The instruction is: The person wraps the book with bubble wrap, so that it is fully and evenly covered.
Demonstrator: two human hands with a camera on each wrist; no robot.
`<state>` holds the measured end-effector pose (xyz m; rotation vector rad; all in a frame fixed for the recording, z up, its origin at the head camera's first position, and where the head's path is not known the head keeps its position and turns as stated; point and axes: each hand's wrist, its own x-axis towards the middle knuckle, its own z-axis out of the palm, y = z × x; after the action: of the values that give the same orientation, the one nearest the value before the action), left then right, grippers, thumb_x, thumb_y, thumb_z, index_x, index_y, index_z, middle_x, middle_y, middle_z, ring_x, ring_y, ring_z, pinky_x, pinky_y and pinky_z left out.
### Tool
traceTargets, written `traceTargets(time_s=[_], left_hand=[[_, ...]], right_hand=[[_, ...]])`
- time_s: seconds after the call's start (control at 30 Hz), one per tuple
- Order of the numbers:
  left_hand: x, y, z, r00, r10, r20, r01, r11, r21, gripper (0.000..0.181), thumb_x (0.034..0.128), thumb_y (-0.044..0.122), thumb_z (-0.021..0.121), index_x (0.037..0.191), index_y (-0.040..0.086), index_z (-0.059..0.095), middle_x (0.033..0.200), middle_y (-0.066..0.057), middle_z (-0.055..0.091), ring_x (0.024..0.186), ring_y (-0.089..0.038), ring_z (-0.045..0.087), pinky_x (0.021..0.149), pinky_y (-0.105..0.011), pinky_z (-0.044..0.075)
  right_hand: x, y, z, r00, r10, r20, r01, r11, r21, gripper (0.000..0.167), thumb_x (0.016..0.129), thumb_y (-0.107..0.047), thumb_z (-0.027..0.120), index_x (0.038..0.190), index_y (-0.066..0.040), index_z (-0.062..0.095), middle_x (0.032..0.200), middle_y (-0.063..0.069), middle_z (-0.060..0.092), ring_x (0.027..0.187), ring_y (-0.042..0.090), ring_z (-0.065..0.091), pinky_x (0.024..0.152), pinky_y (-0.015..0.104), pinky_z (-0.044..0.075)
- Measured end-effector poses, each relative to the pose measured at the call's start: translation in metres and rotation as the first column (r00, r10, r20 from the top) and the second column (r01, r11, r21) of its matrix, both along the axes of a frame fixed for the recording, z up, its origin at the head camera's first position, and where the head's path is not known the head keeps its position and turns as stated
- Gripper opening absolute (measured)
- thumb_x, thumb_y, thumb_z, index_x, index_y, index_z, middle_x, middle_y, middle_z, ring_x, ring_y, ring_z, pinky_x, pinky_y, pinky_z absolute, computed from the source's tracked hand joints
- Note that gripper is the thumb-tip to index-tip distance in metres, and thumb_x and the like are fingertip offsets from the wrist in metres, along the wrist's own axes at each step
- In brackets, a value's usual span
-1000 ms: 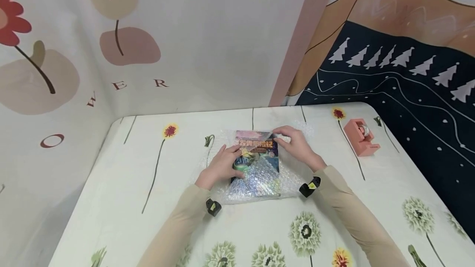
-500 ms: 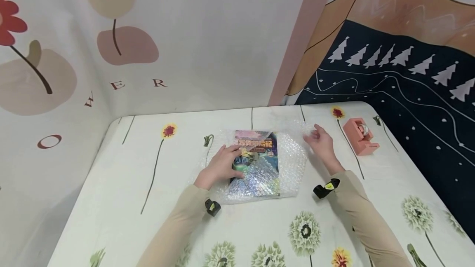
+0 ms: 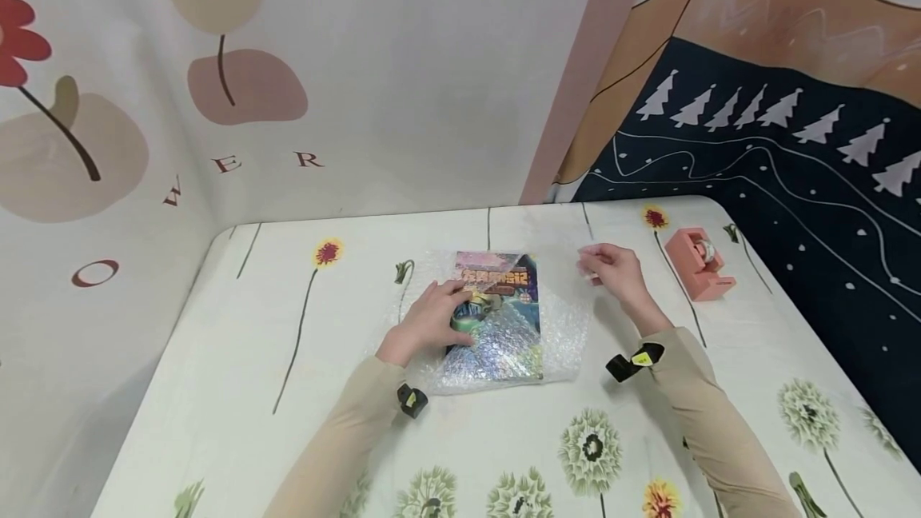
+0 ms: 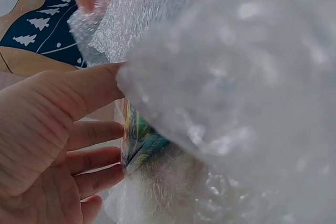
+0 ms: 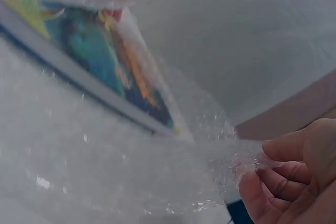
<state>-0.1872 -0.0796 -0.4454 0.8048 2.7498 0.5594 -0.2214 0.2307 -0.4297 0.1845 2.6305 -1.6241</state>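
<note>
A book with a colourful cover (image 3: 507, 318) lies on a sheet of clear bubble wrap (image 3: 564, 334), and part of the wrap is folded over its lower portion. My left hand (image 3: 429, 318) rests on the book's left side with its fingers extended; in the left wrist view the fingertips (image 4: 113, 174) touch the wrapped book edge. At the upper right, my right hand (image 3: 615, 270) pinches the edge of the bubble wrap between thumb and fingers, as the right wrist view shows (image 5: 286, 169). The wrap there is lifted from the table.
A pink tape dispenser (image 3: 698, 266) with a roll of clear tape stands at the table's right side. The tablecloth (image 3: 237, 358) is white with printed flowers. Behind the table hangs a printed curtain (image 3: 403, 86), with a dark tree pattern on the right.
My right hand has left the book's top right corner, moved right, and taken hold of the wrap's right edge, drawing it slightly inward. My left hand has stayed on the book.
</note>
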Motion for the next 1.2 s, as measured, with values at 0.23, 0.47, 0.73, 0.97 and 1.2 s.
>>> traceTargets(time_s=[0.23,0.47,0.73,0.97,1.2], left_hand=[[0.000,0.000,0.000,1.000,-0.005,-0.005,0.005,1.000,-0.003,0.078,0.0724,0.037,0.079,0.134,0.000,0.049,0.144,-0.019,0.037,0.133,-0.033,0.033,0.113,-0.047,0.014],[0.000,0.000,0.000,1.000,-0.008,-0.006,0.008,1.000,0.002,0.078,0.0719,0.036,0.079,0.133,0.000,0.049,0.144,-0.019,0.037,0.132,-0.033,0.033,0.113,-0.048,0.014],[-0.001,0.000,0.001,1.000,-0.006,-0.001,0.006,1.000,-0.005,0.078,0.0723,0.036,0.080,0.134,-0.001,0.049,0.144,-0.019,0.037,0.132,-0.033,0.034,0.113,-0.047,0.015],[-0.002,0.000,0.001,1.000,-0.004,0.003,0.004,1.000,-0.016,0.078,0.0721,0.037,0.080,0.134,0.001,0.048,0.144,-0.018,0.038,0.132,-0.033,0.034,0.113,-0.046,0.015],[-0.002,0.000,-0.001,1.000,-0.005,-0.008,0.005,1.000,-0.019,0.078,0.0722,0.037,0.080,0.134,0.001,0.049,0.142,-0.018,0.039,0.131,-0.033,0.036,0.113,-0.046,0.015]], right_hand=[[-0.002,-0.025,0.016,0.994,0.097,-0.056,-0.100,0.994,-0.035,0.026,0.093,-0.010,0.056,0.112,0.008,0.061,0.093,0.018,0.066,0.069,0.006,0.060,0.059,0.021,0.053],[-0.011,-0.049,0.019,0.981,0.170,-0.092,-0.171,0.985,-0.003,0.021,0.092,-0.005,0.056,0.106,0.010,0.062,0.091,0.021,0.066,0.070,0.010,0.062,0.058,0.023,0.055],[-0.028,-0.078,0.021,0.974,0.226,-0.012,-0.225,0.974,0.022,0.017,0.090,-0.006,0.059,0.100,0.007,0.066,0.088,0.018,0.065,0.067,0.014,0.061,0.062,0.030,0.056],[-0.039,-0.097,0.017,0.962,0.269,0.055,-0.272,0.960,0.070,0.017,0.088,-0.003,0.060,0.097,0.008,0.069,0.089,0.019,0.067,0.063,0.014,0.063,0.064,0.031,0.056],[-0.048,-0.112,0.007,0.952,0.289,0.104,-0.302,0.943,0.141,0.014,0.086,-0.005,0.064,0.091,0.006,0.071,0.077,0.014,0.068,0.056,0.013,0.061,0.056,0.027,0.054]])
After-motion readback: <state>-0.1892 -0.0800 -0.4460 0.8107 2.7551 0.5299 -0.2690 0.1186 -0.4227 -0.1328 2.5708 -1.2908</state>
